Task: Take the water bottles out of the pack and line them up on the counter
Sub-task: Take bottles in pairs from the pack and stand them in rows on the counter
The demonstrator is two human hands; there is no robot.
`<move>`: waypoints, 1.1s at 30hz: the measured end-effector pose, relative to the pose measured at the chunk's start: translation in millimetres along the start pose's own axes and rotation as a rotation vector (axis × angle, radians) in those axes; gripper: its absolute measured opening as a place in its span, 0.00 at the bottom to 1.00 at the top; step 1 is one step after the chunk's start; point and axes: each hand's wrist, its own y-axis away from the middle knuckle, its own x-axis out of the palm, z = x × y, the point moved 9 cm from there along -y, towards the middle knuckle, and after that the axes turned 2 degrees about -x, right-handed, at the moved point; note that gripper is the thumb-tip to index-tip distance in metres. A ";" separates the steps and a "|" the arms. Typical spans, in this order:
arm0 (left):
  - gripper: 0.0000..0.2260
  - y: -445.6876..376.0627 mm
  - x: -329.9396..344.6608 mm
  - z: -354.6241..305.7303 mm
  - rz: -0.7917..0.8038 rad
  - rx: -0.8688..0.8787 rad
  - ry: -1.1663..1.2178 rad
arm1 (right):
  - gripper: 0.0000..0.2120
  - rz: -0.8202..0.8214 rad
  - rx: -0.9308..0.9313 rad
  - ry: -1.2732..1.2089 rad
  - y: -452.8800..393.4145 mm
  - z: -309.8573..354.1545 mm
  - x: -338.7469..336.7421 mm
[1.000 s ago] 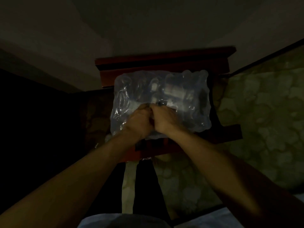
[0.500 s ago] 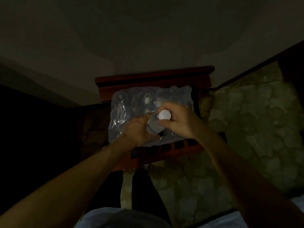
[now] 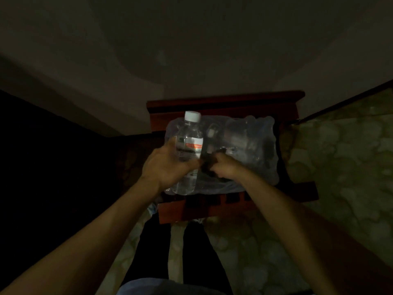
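Now the left hand [image 3: 168, 165] grips a bottle [image 3: 188, 154] upright above the pack's [image 3: 244, 150] left end, clear of the wrap. The right hand [image 3: 225, 168] seems curled into the torn plastic, though dim light hides its fingers. The pack overhangs the counter's [image 3: 223, 103] near edge; a hard tug could drag it off.

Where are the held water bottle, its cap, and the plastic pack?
water bottle [image 3: 190, 145]: head view, on its label.
cap [image 3: 192, 116]: head view, white top of the bottle.
plastic pack [image 3: 251, 141]: head view, clear wrap right of the bottle.
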 end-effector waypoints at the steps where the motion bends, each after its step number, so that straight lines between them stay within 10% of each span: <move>1: 0.26 -1.9 0.6 4.8 0.008 -0.004 -0.024 | 0.13 -0.032 -0.008 0.075 -13.9 -2.0 1.5; 13: 0.27 -10.9 18.3 36.2 0.031 -0.063 0.083 | 0.11 -0.571 0.201 0.438 -65.0 -41.8 -22.8; 21: 0.27 -14.0 18.2 35.3 0.028 -0.051 0.099 | 0.16 -0.291 0.192 1.058 -74.1 -30.6 -7.9; 33: 0.34 7.0 5.9 21.9 0.027 -0.032 0.043 | 0.23 -0.139 -0.165 0.818 -14.0 22.3 -3.8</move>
